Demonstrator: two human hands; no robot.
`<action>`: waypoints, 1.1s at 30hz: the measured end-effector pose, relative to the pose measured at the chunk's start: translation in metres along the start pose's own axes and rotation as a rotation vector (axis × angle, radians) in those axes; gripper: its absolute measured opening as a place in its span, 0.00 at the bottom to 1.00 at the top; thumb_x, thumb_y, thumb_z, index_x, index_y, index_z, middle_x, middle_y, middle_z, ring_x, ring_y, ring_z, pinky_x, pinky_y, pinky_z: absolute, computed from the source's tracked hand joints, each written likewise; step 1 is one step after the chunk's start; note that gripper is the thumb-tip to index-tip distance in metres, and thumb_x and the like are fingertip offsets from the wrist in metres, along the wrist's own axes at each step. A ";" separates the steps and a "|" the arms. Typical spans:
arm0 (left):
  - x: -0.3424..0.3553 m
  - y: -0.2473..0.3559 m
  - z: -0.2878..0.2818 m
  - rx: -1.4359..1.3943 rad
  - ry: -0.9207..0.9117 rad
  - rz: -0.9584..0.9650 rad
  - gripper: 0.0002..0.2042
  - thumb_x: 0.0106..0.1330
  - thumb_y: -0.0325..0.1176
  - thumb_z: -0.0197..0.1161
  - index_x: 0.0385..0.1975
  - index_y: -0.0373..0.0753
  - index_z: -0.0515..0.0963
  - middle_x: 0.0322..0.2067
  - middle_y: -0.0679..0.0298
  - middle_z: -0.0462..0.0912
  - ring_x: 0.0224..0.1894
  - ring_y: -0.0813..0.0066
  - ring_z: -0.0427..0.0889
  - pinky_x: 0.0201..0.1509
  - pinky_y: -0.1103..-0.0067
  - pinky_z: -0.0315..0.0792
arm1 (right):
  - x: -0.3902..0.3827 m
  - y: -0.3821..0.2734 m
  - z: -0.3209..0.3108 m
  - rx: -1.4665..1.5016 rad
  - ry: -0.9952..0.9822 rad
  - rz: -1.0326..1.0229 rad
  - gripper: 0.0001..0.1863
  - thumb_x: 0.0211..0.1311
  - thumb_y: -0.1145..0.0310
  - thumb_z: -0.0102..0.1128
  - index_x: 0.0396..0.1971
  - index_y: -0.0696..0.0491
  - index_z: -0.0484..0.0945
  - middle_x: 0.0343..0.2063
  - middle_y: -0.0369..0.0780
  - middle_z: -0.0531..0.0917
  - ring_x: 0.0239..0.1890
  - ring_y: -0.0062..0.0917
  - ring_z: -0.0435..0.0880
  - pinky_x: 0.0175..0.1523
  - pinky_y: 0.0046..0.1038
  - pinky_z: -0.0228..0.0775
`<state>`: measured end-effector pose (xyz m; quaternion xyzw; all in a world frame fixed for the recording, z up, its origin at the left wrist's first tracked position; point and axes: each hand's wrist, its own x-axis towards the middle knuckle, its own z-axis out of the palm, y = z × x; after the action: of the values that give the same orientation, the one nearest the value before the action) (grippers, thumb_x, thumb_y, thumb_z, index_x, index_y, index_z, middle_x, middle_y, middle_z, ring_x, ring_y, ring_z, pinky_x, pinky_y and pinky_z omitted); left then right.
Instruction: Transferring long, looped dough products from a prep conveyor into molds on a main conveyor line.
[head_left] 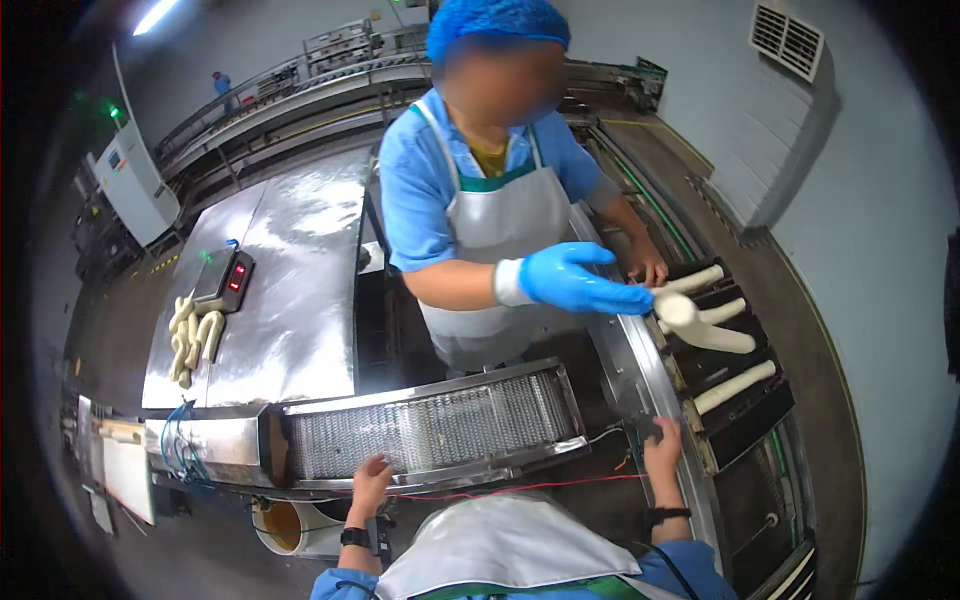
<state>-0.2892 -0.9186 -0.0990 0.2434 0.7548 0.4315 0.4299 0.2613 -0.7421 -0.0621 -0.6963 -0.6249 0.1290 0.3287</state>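
My left hand (372,480) is at the near edge of the mesh conveyor (425,430), empty, its fingers slightly bent and apart. My right hand (662,450) is beside the metal rail (650,395), below the dark trays (735,400), with nothing visible in its loosely curled fingers. Across from me a co-worker in blue stretches a blue-gloved hand (575,282) to a pale dough roll (710,330) over the trays; their bare hand (648,262) is behind it. Another pale roll (740,382) lies in the nearer tray.
A steel table (280,360) on the left holds a scale (225,280) and several dough pieces (185,340). A white bucket (310,535) is under the conveyor, a red cord (510,490) crosses before me, a cabinet (135,180) and a long line (330,80) stand behind.
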 end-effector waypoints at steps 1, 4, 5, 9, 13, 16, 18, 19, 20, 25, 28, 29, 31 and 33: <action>0.004 -0.003 -0.010 -0.014 0.005 0.002 0.22 0.62 0.30 0.64 0.56 0.29 0.72 0.45 0.52 0.82 0.46 0.67 0.81 0.53 0.76 0.74 | -0.013 0.008 0.005 0.092 -0.064 0.049 0.17 0.48 0.82 0.60 0.41 0.56 0.79 0.46 0.47 0.79 0.53 0.43 0.76 0.60 0.38 0.66; 0.018 -0.012 -0.049 0.539 0.161 0.219 0.24 0.54 0.30 0.68 0.53 0.32 0.74 0.49 0.48 0.79 0.54 0.52 0.77 0.59 0.68 0.70 | -0.047 0.034 0.023 0.109 -0.087 0.096 0.16 0.48 0.82 0.61 0.40 0.56 0.80 0.40 0.46 0.83 0.45 0.39 0.82 0.53 0.36 0.72; 0.023 -0.016 -0.064 0.533 0.170 0.216 0.24 0.54 0.30 0.68 0.53 0.32 0.74 0.49 0.48 0.79 0.54 0.52 0.77 0.59 0.68 0.70 | -0.056 0.036 0.026 0.142 -0.130 0.154 0.16 0.48 0.82 0.60 0.40 0.56 0.81 0.39 0.46 0.84 0.43 0.37 0.83 0.50 0.34 0.74; 0.045 -0.008 -0.111 0.763 0.311 0.357 0.24 0.49 0.29 0.69 0.50 0.34 0.75 0.54 0.46 0.74 0.59 0.49 0.71 0.62 0.65 0.68 | -0.093 0.041 0.034 0.267 -0.204 0.223 0.16 0.50 0.82 0.59 0.41 0.58 0.81 0.36 0.44 0.86 0.37 0.30 0.85 0.43 0.29 0.76; 0.072 -0.021 -0.160 0.970 0.346 0.317 0.24 0.52 0.31 0.64 0.52 0.35 0.73 0.58 0.48 0.71 0.60 0.49 0.69 0.63 0.62 0.67 | -0.111 0.046 0.041 0.207 -0.346 0.234 0.12 0.53 0.83 0.59 0.38 0.59 0.81 0.32 0.40 0.85 0.36 0.22 0.85 0.44 0.23 0.77; 0.075 -0.031 -0.171 1.023 0.377 0.306 0.23 0.54 0.30 0.62 0.53 0.39 0.73 0.57 0.52 0.73 0.61 0.51 0.69 0.63 0.58 0.65 | -0.115 0.025 0.039 0.253 -0.472 0.314 0.11 0.54 0.81 0.61 0.39 0.59 0.81 0.32 0.40 0.85 0.36 0.21 0.84 0.44 0.22 0.77; 0.073 -0.029 -0.170 1.077 0.334 0.291 0.22 0.54 0.30 0.62 0.52 0.41 0.74 0.56 0.54 0.73 0.62 0.53 0.69 0.64 0.55 0.64 | -0.119 0.017 0.042 0.260 -0.483 0.331 0.11 0.55 0.80 0.61 0.40 0.58 0.81 0.32 0.40 0.85 0.36 0.21 0.84 0.43 0.22 0.77; 0.070 -0.018 -0.163 1.129 0.288 0.280 0.22 0.54 0.30 0.63 0.52 0.44 0.75 0.55 0.57 0.74 0.62 0.55 0.69 0.64 0.53 0.63 | -0.122 0.015 0.043 0.265 -0.490 0.349 0.11 0.56 0.80 0.61 0.40 0.58 0.81 0.32 0.40 0.85 0.35 0.21 0.84 0.43 0.22 0.76; 0.064 -0.003 -0.158 1.147 0.267 0.292 0.20 0.54 0.30 0.64 0.50 0.47 0.76 0.54 0.62 0.76 0.61 0.57 0.69 0.64 0.52 0.61 | -0.123 0.016 0.046 0.266 -0.486 0.355 0.11 0.56 0.80 0.61 0.40 0.58 0.81 0.32 0.40 0.85 0.35 0.21 0.84 0.43 0.22 0.76; 0.061 0.010 -0.157 1.272 0.208 0.338 0.21 0.50 0.33 0.70 0.46 0.46 0.75 0.49 0.58 0.77 0.57 0.57 0.72 0.61 0.53 0.63 | -0.118 0.017 0.046 0.204 -0.495 0.237 0.12 0.57 0.79 0.60 0.42 0.59 0.80 0.31 0.39 0.85 0.34 0.20 0.83 0.41 0.21 0.75; 0.061 -0.006 -0.147 1.178 0.190 0.356 0.24 0.46 0.36 0.74 0.43 0.41 0.72 0.42 0.52 0.78 0.51 0.52 0.75 0.55 0.57 0.67 | -0.110 0.023 0.043 0.273 -0.502 0.221 0.12 0.57 0.78 0.61 0.42 0.60 0.80 0.31 0.39 0.85 0.34 0.19 0.83 0.40 0.21 0.75; 0.060 -0.007 -0.141 1.084 0.183 0.399 0.26 0.44 0.38 0.76 0.41 0.38 0.70 0.37 0.49 0.78 0.47 0.49 0.77 0.51 0.58 0.70 | -0.109 0.024 0.042 0.280 -0.490 0.237 0.12 0.57 0.78 0.61 0.42 0.60 0.80 0.31 0.39 0.85 0.34 0.19 0.83 0.40 0.21 0.75; 0.047 0.012 -0.115 0.961 0.252 0.424 0.25 0.48 0.40 0.75 0.39 0.37 0.67 0.27 0.48 0.81 0.33 0.43 0.81 0.36 0.57 0.73 | -0.104 0.026 0.039 0.258 -0.477 0.245 0.11 0.58 0.78 0.61 0.42 0.60 0.80 0.31 0.39 0.85 0.33 0.19 0.83 0.40 0.21 0.74; 0.031 0.021 -0.099 0.880 0.296 0.434 0.23 0.49 0.42 0.74 0.37 0.37 0.70 0.28 0.48 0.83 0.32 0.44 0.82 0.36 0.57 0.74 | -0.095 0.019 0.036 0.263 -0.483 0.246 0.11 0.58 0.77 0.61 0.42 0.60 0.80 0.31 0.39 0.85 0.34 0.20 0.83 0.41 0.22 0.75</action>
<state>-0.3904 -0.9287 -0.0691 0.4887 0.8499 0.1819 0.0758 0.2375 -0.8220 -0.1226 -0.6674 -0.5738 0.4098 0.2397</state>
